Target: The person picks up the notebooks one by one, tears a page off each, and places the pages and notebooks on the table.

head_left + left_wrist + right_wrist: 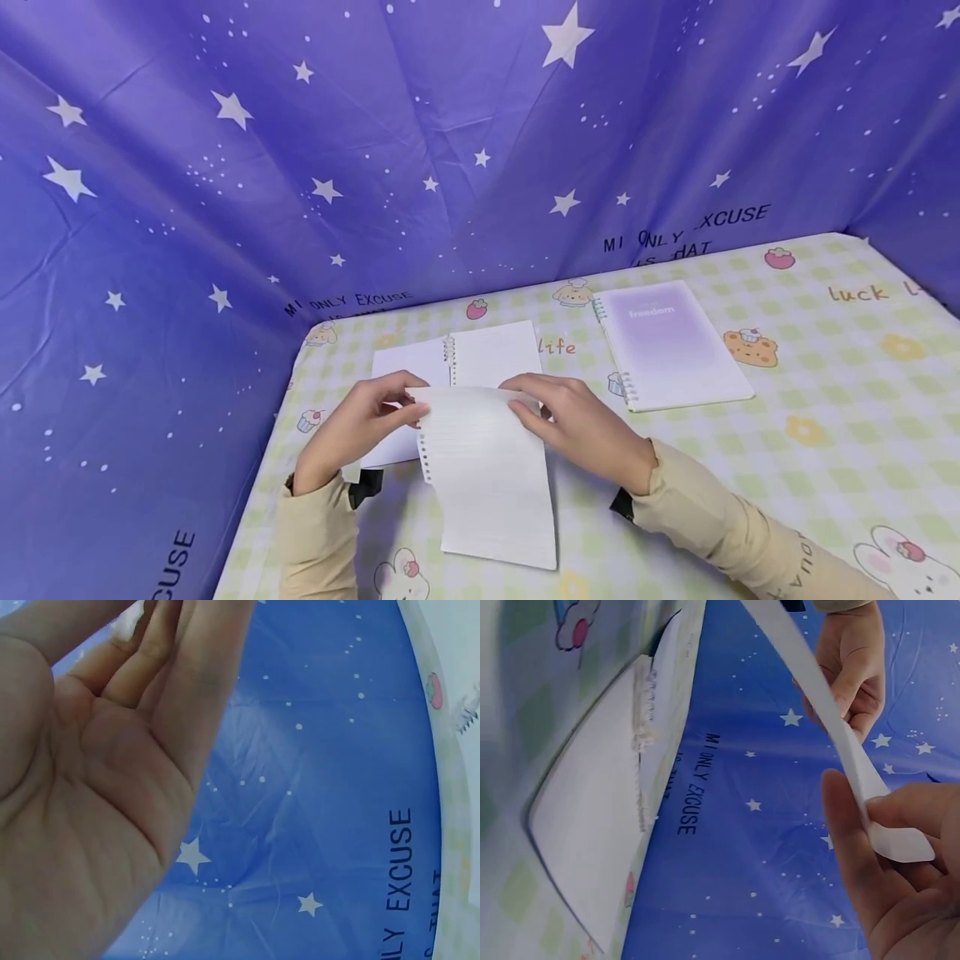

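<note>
Both hands hold up one loose sheet of lined paper (487, 475) with punched holes down its left side. My left hand (367, 421) pinches its upper left corner between thumb and fingers. At the upper right corner my right hand (581, 421) pinches it the same way; the right wrist view shows the paper edge between that thumb and the fingers. The sheet bends over at the top and hangs toward me. Behind it an open ring notebook (495, 346) lies on the table, its lower part hidden by the sheet and hands.
A closed purple notebook (675, 350) marked "freedom" lies to the right, its rings on the left side. The table wears a green checked cloth (862, 467) with cartoon prints. A blue-purple star curtain (465, 142) hangs along the back and left edges.
</note>
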### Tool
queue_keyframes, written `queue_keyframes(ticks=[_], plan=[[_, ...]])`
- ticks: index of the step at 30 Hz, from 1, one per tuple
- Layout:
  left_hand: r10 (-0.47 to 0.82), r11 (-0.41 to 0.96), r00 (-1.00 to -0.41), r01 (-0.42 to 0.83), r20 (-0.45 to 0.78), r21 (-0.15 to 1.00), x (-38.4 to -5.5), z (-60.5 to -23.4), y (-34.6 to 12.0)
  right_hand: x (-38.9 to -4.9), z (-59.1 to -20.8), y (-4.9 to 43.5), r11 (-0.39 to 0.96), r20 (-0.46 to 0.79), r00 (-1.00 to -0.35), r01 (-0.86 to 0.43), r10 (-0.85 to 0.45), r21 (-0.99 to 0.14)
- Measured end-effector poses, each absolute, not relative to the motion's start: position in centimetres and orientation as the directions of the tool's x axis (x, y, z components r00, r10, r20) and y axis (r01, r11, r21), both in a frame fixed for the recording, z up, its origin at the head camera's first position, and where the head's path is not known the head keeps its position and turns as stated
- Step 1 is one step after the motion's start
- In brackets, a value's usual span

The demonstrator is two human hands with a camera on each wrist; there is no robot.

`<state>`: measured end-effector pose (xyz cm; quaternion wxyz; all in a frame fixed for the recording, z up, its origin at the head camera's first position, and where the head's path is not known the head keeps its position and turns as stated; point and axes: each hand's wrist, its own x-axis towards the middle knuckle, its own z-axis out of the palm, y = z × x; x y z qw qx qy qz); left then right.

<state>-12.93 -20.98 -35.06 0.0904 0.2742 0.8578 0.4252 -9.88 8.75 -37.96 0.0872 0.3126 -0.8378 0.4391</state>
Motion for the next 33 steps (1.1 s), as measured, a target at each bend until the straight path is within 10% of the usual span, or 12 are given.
queue_keyframes(ticks=[33], plan=[[0.686,0.599,-0.707,0.418,-0.17,0.683,-14.7,-38.7,-19.8,-12.0,-42.4,8.5,0.498,0.251,-0.722,-0.646,-0.645,-0.578]])
